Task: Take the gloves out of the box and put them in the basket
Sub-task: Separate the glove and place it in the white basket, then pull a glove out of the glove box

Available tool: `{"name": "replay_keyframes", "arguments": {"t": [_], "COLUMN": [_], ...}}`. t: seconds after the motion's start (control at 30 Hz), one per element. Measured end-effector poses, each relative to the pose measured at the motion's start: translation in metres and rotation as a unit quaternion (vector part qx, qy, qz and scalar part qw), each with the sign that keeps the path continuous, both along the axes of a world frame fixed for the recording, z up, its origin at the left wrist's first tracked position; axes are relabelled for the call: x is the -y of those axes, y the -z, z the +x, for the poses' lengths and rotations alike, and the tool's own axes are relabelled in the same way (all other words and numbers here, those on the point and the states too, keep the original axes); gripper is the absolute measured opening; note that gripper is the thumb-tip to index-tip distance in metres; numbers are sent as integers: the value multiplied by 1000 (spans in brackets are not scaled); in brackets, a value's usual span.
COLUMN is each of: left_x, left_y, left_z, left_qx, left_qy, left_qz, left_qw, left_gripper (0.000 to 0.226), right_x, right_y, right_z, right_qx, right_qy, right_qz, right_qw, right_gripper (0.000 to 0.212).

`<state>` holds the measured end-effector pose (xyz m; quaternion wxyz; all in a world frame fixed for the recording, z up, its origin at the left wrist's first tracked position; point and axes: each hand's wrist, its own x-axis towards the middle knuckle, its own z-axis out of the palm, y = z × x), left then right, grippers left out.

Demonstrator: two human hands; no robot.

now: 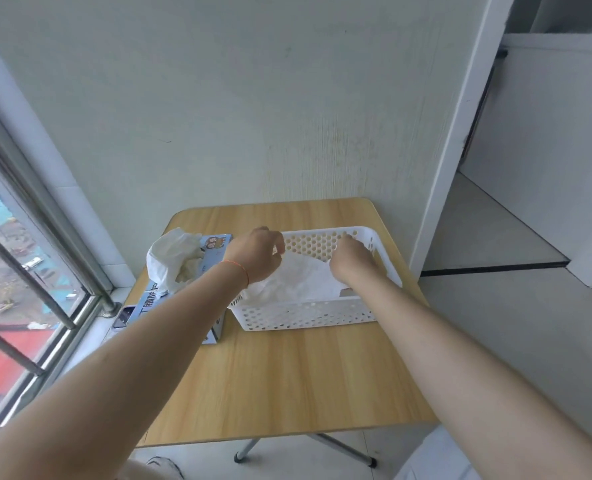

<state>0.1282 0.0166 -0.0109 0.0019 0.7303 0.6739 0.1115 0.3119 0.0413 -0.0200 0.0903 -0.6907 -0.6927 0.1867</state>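
Note:
A white perforated basket stands on the small wooden table, and white gloves lie piled inside it. Both hands are over the basket. My left hand pinches the top of the glove pile with curled fingers. My right hand grips the pile's right edge near the basket's far wall. To the left lies the blue glove box, partly hidden by my left forearm, with more white gloves bulging out of its opening.
The table stands against a pale wall. A barred window and its sill run along the left, with a dark phone on the sill. The tiled floor and a doorway lie to the right.

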Motion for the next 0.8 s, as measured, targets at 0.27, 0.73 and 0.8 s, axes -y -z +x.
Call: {"name": "replay_keyframes", "arguments": {"t": [0.27,0.73,0.8], "left_x": [4,23,31], "left_y": [6,-22,-33], "left_z": [4,-24,-46], "left_qx": [-37,70,110], "left_qy": [20,-19,-65], "left_qz": [-105,-101,-20], "left_qw": [994,992,992], "left_gripper": [8,12,6], "right_x": [-4,13,18], "right_y": [-9,-28,-34], "right_z": [15,-37,-63], "right_qx": [117,169,137], "right_qy": [-7,-119,-157], "right_qz": [45,141,149], "right_qw": [992,968,967], "right_gripper": [65,24,17]}}
